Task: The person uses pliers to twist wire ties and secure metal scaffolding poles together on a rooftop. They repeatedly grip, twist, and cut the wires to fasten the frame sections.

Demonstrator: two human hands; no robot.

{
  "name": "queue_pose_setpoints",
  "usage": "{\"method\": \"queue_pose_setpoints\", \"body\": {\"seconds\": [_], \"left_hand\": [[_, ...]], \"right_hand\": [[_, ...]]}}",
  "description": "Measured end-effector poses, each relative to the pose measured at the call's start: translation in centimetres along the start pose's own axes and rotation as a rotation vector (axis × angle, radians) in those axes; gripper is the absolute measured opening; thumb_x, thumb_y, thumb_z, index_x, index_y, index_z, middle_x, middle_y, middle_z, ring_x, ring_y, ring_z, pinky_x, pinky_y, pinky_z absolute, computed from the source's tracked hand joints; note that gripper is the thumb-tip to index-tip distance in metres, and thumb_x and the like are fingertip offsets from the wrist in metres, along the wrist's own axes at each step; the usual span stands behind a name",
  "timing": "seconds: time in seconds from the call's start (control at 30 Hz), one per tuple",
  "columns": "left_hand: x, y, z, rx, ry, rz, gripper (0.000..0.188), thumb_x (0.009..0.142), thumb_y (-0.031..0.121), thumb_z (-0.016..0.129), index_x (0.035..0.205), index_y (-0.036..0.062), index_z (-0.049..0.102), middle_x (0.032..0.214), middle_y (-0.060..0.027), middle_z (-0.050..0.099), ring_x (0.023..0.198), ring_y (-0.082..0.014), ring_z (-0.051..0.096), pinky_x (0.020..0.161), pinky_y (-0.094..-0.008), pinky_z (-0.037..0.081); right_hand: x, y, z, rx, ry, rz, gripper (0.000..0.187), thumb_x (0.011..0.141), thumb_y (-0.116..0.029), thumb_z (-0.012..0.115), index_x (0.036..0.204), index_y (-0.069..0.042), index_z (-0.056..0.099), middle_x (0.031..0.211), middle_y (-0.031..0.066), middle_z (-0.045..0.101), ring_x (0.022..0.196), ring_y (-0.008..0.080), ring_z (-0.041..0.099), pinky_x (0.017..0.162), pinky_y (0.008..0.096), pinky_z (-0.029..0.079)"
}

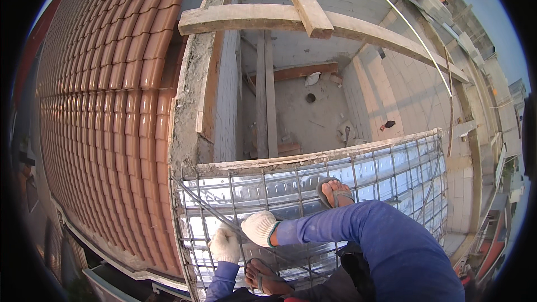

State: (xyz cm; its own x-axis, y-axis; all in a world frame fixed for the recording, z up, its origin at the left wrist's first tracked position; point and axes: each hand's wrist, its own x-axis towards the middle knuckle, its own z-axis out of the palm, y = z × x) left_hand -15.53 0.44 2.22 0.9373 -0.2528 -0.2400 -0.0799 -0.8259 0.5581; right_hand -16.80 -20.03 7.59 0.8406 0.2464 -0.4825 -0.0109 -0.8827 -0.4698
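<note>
Where left hand (225, 245) and right hand (259, 229) curl: gloved fingers bent inward, cannot tell whether pinching anything
Rebar grid (299, 193): beneath and around the fingers
Roof tiles (112, 140): left of them

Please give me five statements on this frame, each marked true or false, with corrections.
1. The left hand and right hand both wear pale gloves. True.
2. The roof tiles lie to the right of the steel bars. False: they lie to the left.
3. The steel bars form a grid over shiny metal sheeting. True.
4. The person's feet are in closed boots. False: they are in open sandals, toes showing.
5. The right hand is nearer the roof tiles than the left hand. False: the left is nearer.
</note>
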Motion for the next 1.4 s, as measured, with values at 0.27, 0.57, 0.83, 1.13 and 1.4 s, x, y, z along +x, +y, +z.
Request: {"method": "queue_pose_setpoints", "body": {"seconds": [0.27,0.57,0.83,1.13,1.4], "left_hand": [[-1.1,0.6,-0.3,-0.232,0.084,-0.167,0.014,0.087,0.008,0.078,0.084,0.0065,0.065,0.079,-0.0108,0.071,0.077,-0.0261,0.071,0.074,-0.0407,0.055],[-1.0,4.8,-1.2,-0.28,0.081,-0.255,0.015,0.09,0.014,0.078,0.09,0.0036,0.068,0.085,-0.0149,0.075,0.082,-0.031,0.074,0.08,-0.0437,0.056],[-1.6,5.1,-0.9,-0.372,0.104,-0.347,0.015,0.092,0.015,0.081,0.091,0.0048,0.07,0.08,-0.0118,0.074,0.073,-0.0227,0.073,0.074,-0.0385,0.059],[-1.7,3.4,-1.6,-0.456,0.073,-0.335,0.021,0.092,0.019,0.081,0.093,0.0033,0.067,0.084,-0.0102,0.073,0.08,-0.0212,0.071,0.079,-0.0388,0.057],[-2.0,2.8,-0.9,-0.529,0.113,-0.375,0.023,0.091,0.017,0.082,0.089,0.0058,0.062,0.081,-0.007,0.067,0.076,-0.0185,0.064,0.075,-0.037,0.055]], "right_hand": [[1.7,-0.3,1.7,0.309,-0.067,0.225,0.021,0.09,-0.019,0.075,0.101,-0.004,0.084,0.098,0.0211,0.082,0.095,0.0407,0.081,0.078,0.0516,0.064],[1.5,-2.0,2.4,0.365,-0.028,0.377,0.024,0.088,-0.021,0.074,0.101,-0.003,0.085,0.1,0.0237,0.081,0.099,0.0405,0.081,0.083,0.0532,0.064],[0.2,-0.7,-0.7,0.56,-0.279,0.369,0.036,0.099,-0.031,0.063,0.098,0.002,0.079,0.082,0.0222,0.078,0.073,0.0354,0.079,0.072,0.0478,0.065],[-1.7,-0.1,-1.6,0.268,-0.153,0.112,0.036,0.096,-0.03,0.063,0.113,-0.003,0.079,0.101,0.0224,0.08,0.1,0.0413,0.077,0.092,0.0522,0.059],[-1.8,-2.6,2.0,0.547,0.028,0.29,0.037,0.103,-0.031,0.061,0.121,-0.004,0.077,0.103,0.023,0.079,0.102,0.0438,0.075,0.09,0.053,0.057]]}}
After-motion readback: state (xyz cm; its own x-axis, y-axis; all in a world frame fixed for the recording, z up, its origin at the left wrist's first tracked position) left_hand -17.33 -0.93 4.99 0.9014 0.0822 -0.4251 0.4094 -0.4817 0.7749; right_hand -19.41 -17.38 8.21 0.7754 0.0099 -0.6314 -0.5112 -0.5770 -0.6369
